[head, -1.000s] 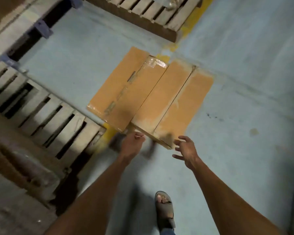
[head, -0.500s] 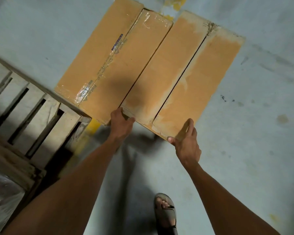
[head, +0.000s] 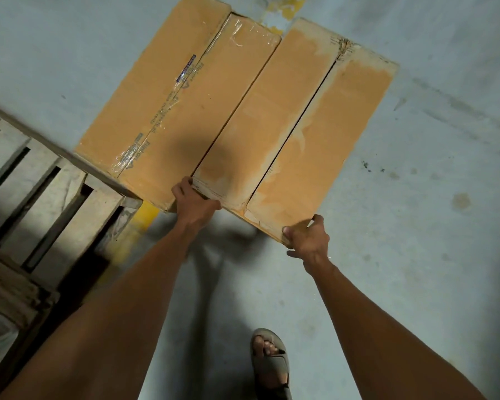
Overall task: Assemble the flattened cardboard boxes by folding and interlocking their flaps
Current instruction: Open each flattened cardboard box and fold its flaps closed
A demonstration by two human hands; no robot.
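Left grip curls round the near edge of the box at its left corner. Right grip clasps the near right corner, thumb on top and fingers tucked beneath. The box lies on the floor, a dark slit between its two long flaps. A taped box touches its left side, its near corner overlapping a pallet. A sandal stands between the arms.

Cardboard box on floor; pallet to left.

Dim light; soft shadows; wide-angle edge distortion.
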